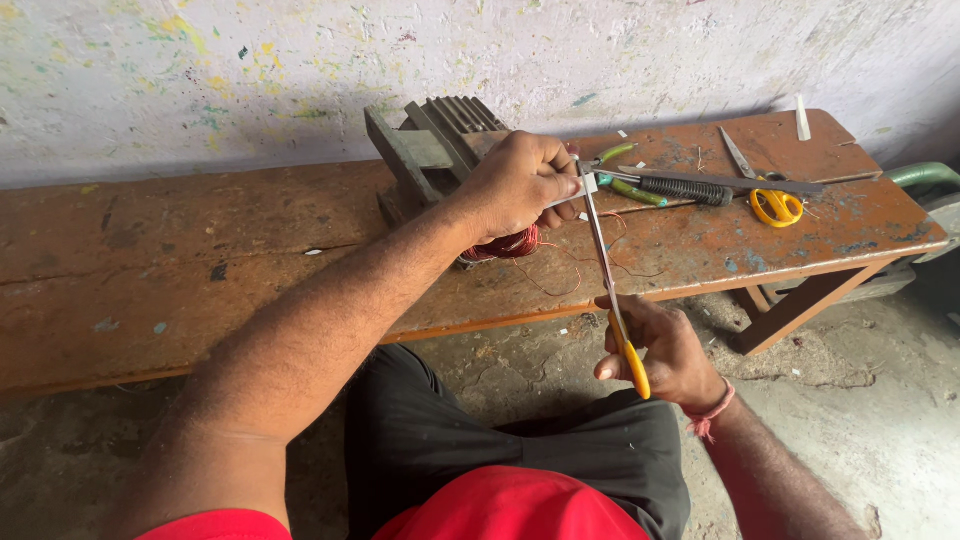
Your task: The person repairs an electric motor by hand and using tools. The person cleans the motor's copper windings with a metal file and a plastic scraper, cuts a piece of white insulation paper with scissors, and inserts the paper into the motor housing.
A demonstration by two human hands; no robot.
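The left hand (520,185) is closed around a small white strip (586,187) beside the copper-wound motor stator (450,150) on the wooden surface (200,260). The right hand (660,350) grips yellow-handled scissors (612,290) (blades closing on the strip). Pliers (640,185) lie nearby.

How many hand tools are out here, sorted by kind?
Scissors: 2, one yellow-handled pair in the right hand at, one yellow-handled pair lying on the bench at
Pliers, green-handled: 1
File, black-gripped: 1
Total: 4

The left hand holds a small pale strip at the blades.
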